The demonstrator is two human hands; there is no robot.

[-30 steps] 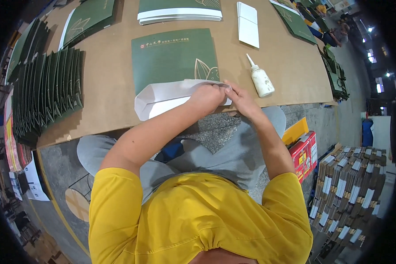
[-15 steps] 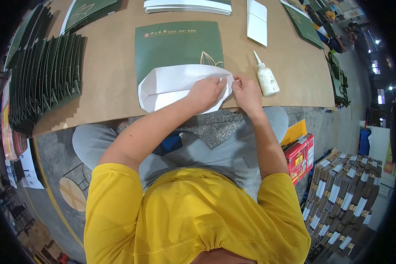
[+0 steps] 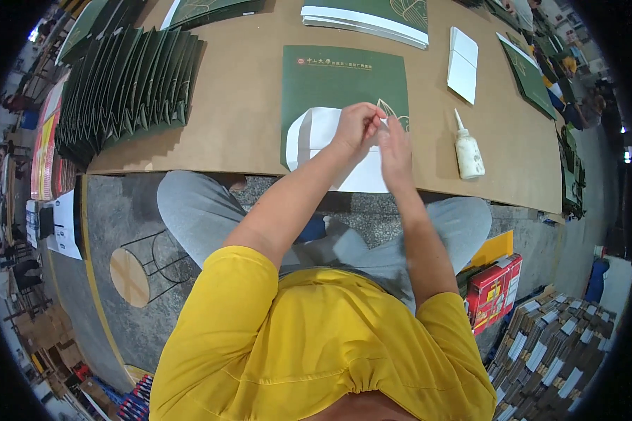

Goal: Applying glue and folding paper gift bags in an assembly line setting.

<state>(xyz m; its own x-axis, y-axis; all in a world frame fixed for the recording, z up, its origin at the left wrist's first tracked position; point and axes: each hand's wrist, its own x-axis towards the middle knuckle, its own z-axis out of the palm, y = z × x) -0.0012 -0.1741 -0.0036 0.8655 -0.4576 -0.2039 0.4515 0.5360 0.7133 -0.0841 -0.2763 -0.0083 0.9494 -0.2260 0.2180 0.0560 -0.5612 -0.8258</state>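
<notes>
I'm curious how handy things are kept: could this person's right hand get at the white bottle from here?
Probably yes: the white bottle is a little to the right of the right hand, with only the flat green paper bag's edge and brown tabletop showing between them.

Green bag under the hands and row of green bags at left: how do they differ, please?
The green bag lies flat, while the row of green bags stands packed on edge. The green bag shows white flaps at its near end; the row of green bags shows mostly dark green sides. Both are green and rest on the brown table.
</notes>
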